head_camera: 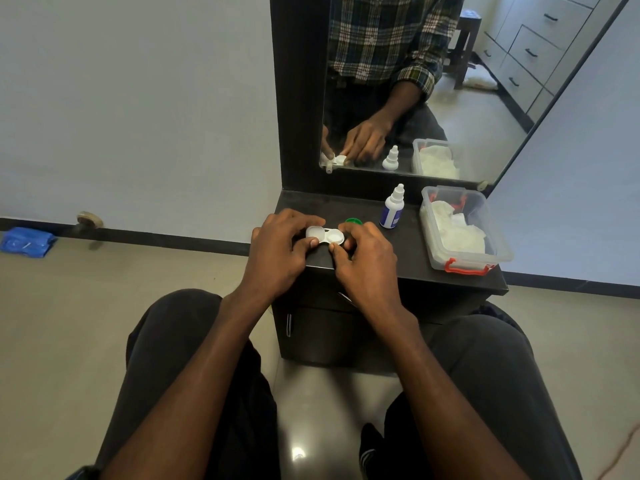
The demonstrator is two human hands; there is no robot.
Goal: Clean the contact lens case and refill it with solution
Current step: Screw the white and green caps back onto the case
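A white contact lens case with two round wells sits between my hands above the dark dresser top. My left hand grips its left end, thumb on the near edge. My right hand pinches its right end with curled fingers. Both wells show uncovered. A green cap lies just behind the case, partly hidden by my right fingers. The white solution bottle with a blue label stands upright to the right, its cap on.
A clear plastic box with red latches holds white tissues at the dresser's right side. A mirror rises behind the top. My knees flank the dresser. A blue cloth lies on the floor at far left.
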